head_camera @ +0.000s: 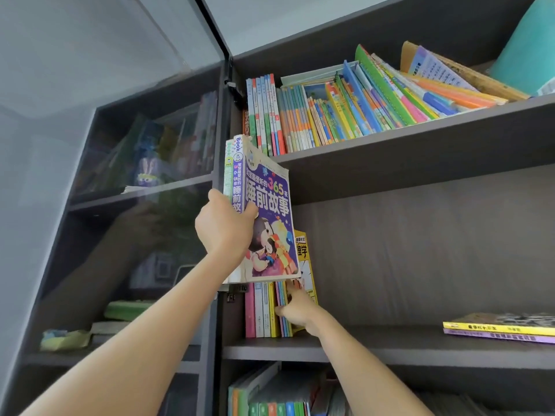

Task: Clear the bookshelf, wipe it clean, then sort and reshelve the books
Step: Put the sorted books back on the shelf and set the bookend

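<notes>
The left hand (225,223) is closed around the spines of two thick books (264,211), held upright in the air in front of the shelf edge. The nearer, purple cover reads "365" and "睡前故事"; both spines carry "Book". Just below and to the right of it, the right hand (297,310) presses flat, fingers spread, against a short row (267,310) of thin books standing at the left end of the middle shelf (390,349), gripping nothing; a yellow book (306,265) leans behind it. Far right of that hand lie two flat books (498,330), yellow over purple. Above, a packed shelf (345,106) of thin books leans.
</notes>
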The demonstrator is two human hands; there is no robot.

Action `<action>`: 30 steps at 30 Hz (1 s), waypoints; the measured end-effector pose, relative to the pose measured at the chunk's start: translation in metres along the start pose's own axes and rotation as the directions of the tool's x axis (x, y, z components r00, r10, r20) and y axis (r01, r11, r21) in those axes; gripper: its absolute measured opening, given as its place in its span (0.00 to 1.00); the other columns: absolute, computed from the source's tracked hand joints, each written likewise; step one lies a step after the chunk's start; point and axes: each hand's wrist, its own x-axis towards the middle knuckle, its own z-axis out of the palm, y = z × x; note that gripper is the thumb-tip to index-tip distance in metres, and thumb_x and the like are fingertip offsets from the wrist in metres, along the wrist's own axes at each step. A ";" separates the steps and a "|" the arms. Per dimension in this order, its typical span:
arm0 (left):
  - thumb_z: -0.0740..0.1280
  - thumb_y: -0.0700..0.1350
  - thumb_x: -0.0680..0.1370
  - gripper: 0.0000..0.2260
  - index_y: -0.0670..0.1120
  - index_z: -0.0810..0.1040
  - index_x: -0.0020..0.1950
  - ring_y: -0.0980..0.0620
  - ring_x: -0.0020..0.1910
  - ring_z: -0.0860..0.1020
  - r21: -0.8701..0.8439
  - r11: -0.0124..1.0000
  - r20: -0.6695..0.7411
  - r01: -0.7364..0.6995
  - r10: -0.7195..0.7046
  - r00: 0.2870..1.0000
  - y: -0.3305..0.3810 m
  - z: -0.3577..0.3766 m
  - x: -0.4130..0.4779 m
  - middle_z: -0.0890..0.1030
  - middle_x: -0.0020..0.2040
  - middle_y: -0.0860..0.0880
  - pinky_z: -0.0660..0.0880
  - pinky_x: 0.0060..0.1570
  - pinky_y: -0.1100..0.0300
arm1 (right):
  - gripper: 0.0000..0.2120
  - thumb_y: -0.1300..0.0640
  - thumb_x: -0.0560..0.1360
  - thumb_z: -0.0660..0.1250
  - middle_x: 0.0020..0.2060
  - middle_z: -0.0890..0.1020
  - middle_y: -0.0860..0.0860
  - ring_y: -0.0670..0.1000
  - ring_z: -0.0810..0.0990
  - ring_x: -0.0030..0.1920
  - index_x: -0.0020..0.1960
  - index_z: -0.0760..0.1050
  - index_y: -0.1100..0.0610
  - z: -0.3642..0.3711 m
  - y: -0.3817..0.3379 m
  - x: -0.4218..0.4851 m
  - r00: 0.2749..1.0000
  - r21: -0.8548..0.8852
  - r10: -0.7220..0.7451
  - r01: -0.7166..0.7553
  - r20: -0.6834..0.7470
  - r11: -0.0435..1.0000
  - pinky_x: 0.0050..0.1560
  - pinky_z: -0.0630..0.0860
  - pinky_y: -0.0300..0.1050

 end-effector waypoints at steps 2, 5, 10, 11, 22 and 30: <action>0.69 0.53 0.76 0.17 0.44 0.65 0.51 0.55 0.41 0.73 -0.052 0.998 0.017 0.026 -0.025 1.000 0.002 0.003 -0.004 0.79 0.55 0.45 0.60 0.28 0.68 | 0.27 0.71 0.77 0.59 0.62 0.76 0.53 0.53 0.75 0.61 0.72 0.63 0.51 -0.008 -0.001 -0.007 0.996 0.089 0.041 -0.047 0.073 0.995 0.59 0.75 0.49; 0.69 0.52 0.76 0.17 0.43 0.66 0.54 0.54 0.45 0.75 -0.139 0.986 0.036 0.089 -0.084 0.996 0.003 0.011 -0.009 0.79 0.56 0.45 0.65 0.32 0.66 | 0.20 0.68 0.79 0.56 0.59 0.79 0.57 0.57 0.77 0.60 0.68 0.68 0.55 -0.029 -0.005 -0.018 0.990 0.315 0.136 -0.138 0.028 0.939 0.59 0.77 0.54; 0.68 0.51 0.77 0.15 0.45 0.65 0.52 0.52 0.49 0.79 -0.243 0.957 0.079 0.157 -0.141 0.987 0.005 0.043 -0.035 0.79 0.57 0.45 0.71 0.37 0.66 | 0.12 0.55 0.83 0.54 0.50 0.78 0.59 0.58 0.79 0.52 0.58 0.71 0.60 -0.074 -0.004 -0.032 0.915 0.586 0.310 -0.107 -0.258 0.803 0.56 0.77 0.54; 0.68 0.51 0.77 0.15 0.45 0.65 0.53 0.51 0.50 0.80 -0.250 0.953 0.102 0.173 -0.151 0.983 0.007 0.052 -0.041 0.79 0.57 0.46 0.72 0.39 0.64 | 0.12 0.53 0.83 0.55 0.47 0.78 0.56 0.56 0.78 0.50 0.58 0.70 0.59 -0.079 -0.001 -0.033 0.894 0.546 0.313 -0.096 -0.321 0.833 0.54 0.76 0.53; 0.64 0.49 0.80 0.14 0.43 0.66 0.60 0.50 0.47 0.80 -0.049 0.969 0.281 0.242 -0.219 0.935 -0.024 0.135 -0.090 0.80 0.52 0.46 0.74 0.41 0.61 | 0.09 0.51 0.77 0.66 0.41 0.82 0.57 0.56 0.79 0.42 0.52 0.77 0.55 -0.049 0.035 -0.023 0.959 0.293 0.259 -0.217 -0.113 0.931 0.43 0.74 0.48; 0.63 0.53 0.79 0.18 0.41 0.70 0.60 0.48 0.45 0.80 0.261 0.964 0.461 -0.055 -0.074 0.884 -0.037 0.134 -0.053 0.79 0.48 0.46 0.76 0.39 0.59 | 0.43 0.61 0.65 0.70 0.68 0.71 0.51 0.55 0.65 0.70 0.75 0.56 0.49 -0.040 0.025 -0.009 0.947 0.081 0.254 -0.274 0.196 0.958 0.71 0.59 0.53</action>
